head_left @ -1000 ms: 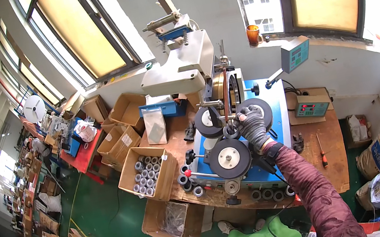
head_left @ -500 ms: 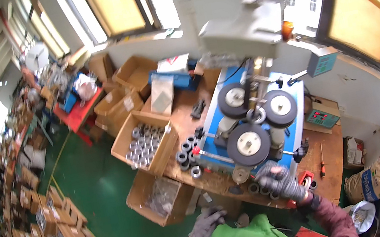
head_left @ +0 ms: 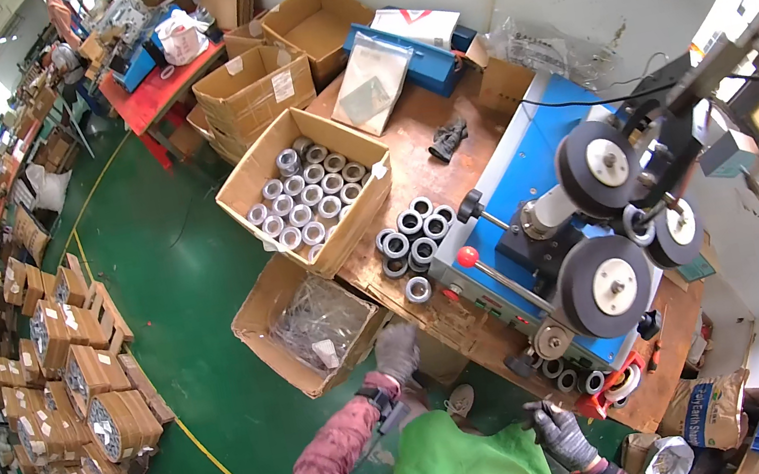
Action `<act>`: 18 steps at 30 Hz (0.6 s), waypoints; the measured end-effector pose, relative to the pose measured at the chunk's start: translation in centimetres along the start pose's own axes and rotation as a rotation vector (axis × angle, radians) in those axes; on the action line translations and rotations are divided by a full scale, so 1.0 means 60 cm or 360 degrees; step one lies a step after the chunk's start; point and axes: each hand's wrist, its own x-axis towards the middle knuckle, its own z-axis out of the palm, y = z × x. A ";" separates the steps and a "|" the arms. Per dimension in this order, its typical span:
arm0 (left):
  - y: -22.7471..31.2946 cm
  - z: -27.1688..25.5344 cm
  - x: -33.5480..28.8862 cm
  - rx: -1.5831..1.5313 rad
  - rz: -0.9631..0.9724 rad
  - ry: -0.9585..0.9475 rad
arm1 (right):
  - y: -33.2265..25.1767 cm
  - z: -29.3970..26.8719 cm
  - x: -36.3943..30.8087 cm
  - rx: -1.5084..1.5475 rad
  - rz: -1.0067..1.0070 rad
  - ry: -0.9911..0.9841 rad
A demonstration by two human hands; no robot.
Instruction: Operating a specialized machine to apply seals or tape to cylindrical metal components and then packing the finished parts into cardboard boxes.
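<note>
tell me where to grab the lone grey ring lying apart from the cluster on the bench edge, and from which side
Judging by its pose, take the single ring from above, pinching its outer wall across the width. It lies flat with its hole up and sits apart from the ring cluster, so fingers fit on either side. The gloved left hand is nearest, just below the bench edge; coming from that front edge avoids the red-knobbed lever.

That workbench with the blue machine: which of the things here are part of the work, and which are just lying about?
In use, it seems:
- blue machine with black wheels
- grey rings beside it
- open box of rings
- gloved left hand reaching toward the bench, right hand low by its edge

Lying about:
- dark glove
- clear plastic bag
- floor box of plastic wrap
</note>
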 end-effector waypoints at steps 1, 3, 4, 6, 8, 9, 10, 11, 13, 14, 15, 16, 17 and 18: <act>-0.009 -0.005 0.032 0.0058 0.0108 0.0040 | 0.012 0.006 0.001 0.0038 0.0122 0.0017; -0.021 0.002 0.079 0.0182 0.0318 0.0136 | 0.024 0.023 0.005 -0.0069 0.0125 -0.0050; -0.028 0.020 0.094 0.0269 0.0404 0.0195 | 0.020 0.032 0.003 -0.0009 0.0211 -0.0035; -0.044 0.063 0.126 0.0440 0.0576 0.0318 | -0.001 0.052 0.001 0.0098 0.0306 -0.0005; -0.054 0.082 0.139 0.0445 0.0540 0.0180 | 0.005 0.055 0.010 0.0132 0.0299 0.0034; -0.054 0.088 0.143 0.0450 0.0530 0.0109 | 0.006 0.056 0.013 0.0110 0.0269 0.0062; -0.050 0.094 0.150 0.0393 0.0514 0.0065 | 0.006 0.054 0.018 0.0074 0.0292 0.0076; -0.052 0.097 0.151 0.0328 0.0440 0.0021 | -0.010 0.053 0.029 0.0036 0.0310 0.0077; -0.053 0.091 0.156 0.0218 0.0292 -0.0037 | -0.026 0.050 0.043 -0.0132 0.0157 0.0078; -0.021 0.050 0.156 -0.0252 -0.0092 -0.0128 | -0.015 0.048 0.057 -0.0235 0.0017 0.0119; -0.025 0.037 0.142 -0.0746 -0.0292 -0.0244 | -0.024 0.051 0.065 -0.0351 -0.0145 0.0121; -0.033 0.024 0.115 -0.1243 -0.0496 -0.0351 | -0.037 0.051 0.077 -0.0462 -0.0323 0.0111; -0.035 0.008 0.090 -0.1733 -0.0693 -0.0459 | -0.044 0.056 0.090 -0.0453 -0.0401 0.0102; -0.018 -0.024 0.059 -0.2256 -0.0873 -0.0550 | -0.042 0.065 0.107 -0.0436 -0.0468 0.0092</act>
